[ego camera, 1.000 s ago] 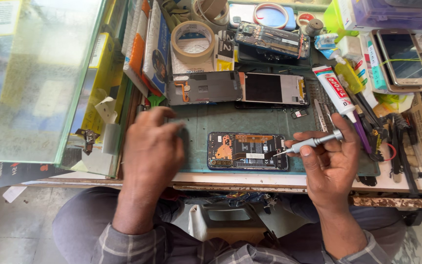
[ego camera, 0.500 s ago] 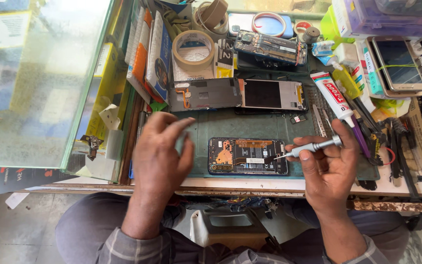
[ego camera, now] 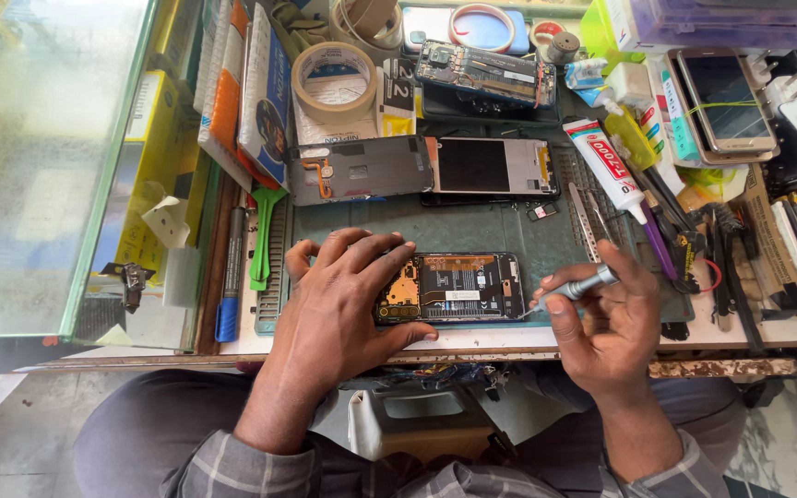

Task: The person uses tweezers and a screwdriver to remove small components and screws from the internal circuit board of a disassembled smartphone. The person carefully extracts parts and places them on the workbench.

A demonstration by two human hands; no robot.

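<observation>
Head view looks down on a crowded work bench. The opened phone (ego camera: 451, 288) lies flat on the green mat (ego camera: 472, 226), close to the front edge of the bench (ego camera: 509, 343). Its back is off and the parts inside show.

The left hand (ego camera: 343, 304) lies flat over the left end of the phone, fingers spread wide, pressing it down and not gripping it. The right hand (ego camera: 606, 318) has its fingers curled tight around a small grey screwdriver (ego camera: 576, 290). The tip points at the right end of the phone. It looks like it touches there, but the tip is too small to be sure.

What could go wrong? The tip could slip off a tiny screw and scratch the parts inside. A loose screw could roll away and get lost in the clutter or fall off the front edge, which is very near. If the left hand lets up, the phone could slide toward that edge too.

Room to move is small. Just behind the phone lie two more phone parts (ego camera: 422, 168). On the right, a glue tube (ego camera: 604, 164) and a heap of tools (ego camera: 694, 249) sit near the right hand, so a wide swing could knock them. On the left stands a glass case (ego camera: 43, 157). The barest part of the mat is the strip between the phone and the parts behind it.
</observation>
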